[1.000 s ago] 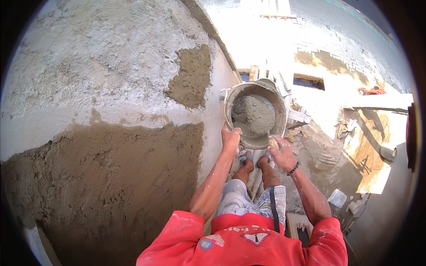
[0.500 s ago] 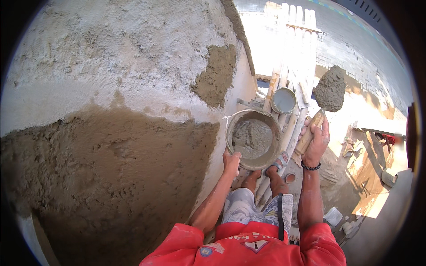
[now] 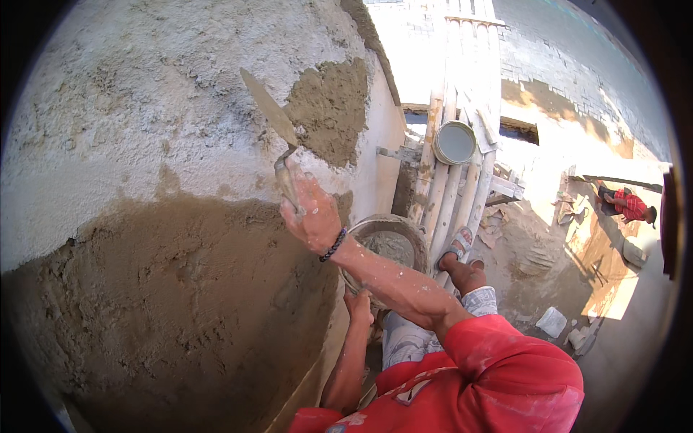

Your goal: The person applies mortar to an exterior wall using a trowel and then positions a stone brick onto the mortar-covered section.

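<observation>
My right hand (image 3: 312, 213) is closed round the handle of a trowel (image 3: 271, 112), its arm stretched across my body to the left. The blade stands close to the rough whitish wall (image 3: 180, 94), beside a patch of wet mortar (image 3: 330, 108); whether it touches the wall I cannot tell. No large heap of mortar shows on the blade. My left hand (image 3: 359, 307) grips the near rim of a bucket (image 3: 422, 242) with grey mortar inside. My right forearm hides part of that bucket. Brown fresh plaster (image 3: 195, 289) covers the lower wall.
I stand on a scaffold of bamboo poles (image 3: 462, 195) running away from me. Another bucket (image 3: 455, 142) with greyish liquid sits on the poles. Down on the ground at the right is a person in red (image 3: 632, 206). Rubble and a whitish block (image 3: 551, 322) lie below.
My right hand has swung from the right side across to the wall with the trowel. The heaped mortar is gone from its blade. My left hand still holds the bucket rim, slightly lower left.
</observation>
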`<move>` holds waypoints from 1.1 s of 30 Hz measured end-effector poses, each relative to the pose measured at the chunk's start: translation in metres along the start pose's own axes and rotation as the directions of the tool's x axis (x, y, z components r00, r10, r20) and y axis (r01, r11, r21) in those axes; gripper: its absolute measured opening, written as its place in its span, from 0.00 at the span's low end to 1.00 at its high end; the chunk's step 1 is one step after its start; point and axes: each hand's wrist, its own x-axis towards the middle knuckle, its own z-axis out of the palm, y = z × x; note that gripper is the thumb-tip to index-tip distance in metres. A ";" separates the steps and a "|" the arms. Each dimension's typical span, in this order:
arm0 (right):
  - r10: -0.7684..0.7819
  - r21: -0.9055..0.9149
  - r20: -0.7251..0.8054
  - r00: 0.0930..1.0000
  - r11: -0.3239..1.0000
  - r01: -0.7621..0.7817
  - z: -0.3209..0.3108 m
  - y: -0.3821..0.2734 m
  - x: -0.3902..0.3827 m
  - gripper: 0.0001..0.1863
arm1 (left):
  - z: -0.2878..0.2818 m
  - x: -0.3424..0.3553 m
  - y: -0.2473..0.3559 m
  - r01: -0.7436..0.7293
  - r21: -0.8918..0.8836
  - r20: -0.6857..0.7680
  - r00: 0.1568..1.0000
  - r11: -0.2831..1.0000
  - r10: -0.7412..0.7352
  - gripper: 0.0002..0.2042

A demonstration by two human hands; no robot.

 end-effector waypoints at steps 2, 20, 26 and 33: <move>0.055 0.102 0.068 0.996 0.993 -0.062 -0.016 -0.020 -0.009 0.34 | -0.011 0.001 -0.008 0.044 0.023 -0.026 0.999 0.999 -0.044 0.36; 0.634 -0.711 0.474 0.611 0.685 -0.160 -0.308 0.088 -0.092 0.25 | 0.088 -0.065 0.089 -0.447 0.174 0.370 0.856 0.878 0.362 0.27; 0.423 -0.520 0.474 0.773 0.842 -0.142 -0.298 0.123 -0.132 0.27 | 0.116 -0.097 0.115 -0.477 0.181 0.411 0.831 0.860 0.374 0.27; 0.728 -0.348 0.586 0.355 0.622 -0.702 -0.284 0.079 -0.122 0.26 | 0.121 -0.085 0.102 -0.454 0.098 0.422 0.825 0.885 0.377 0.28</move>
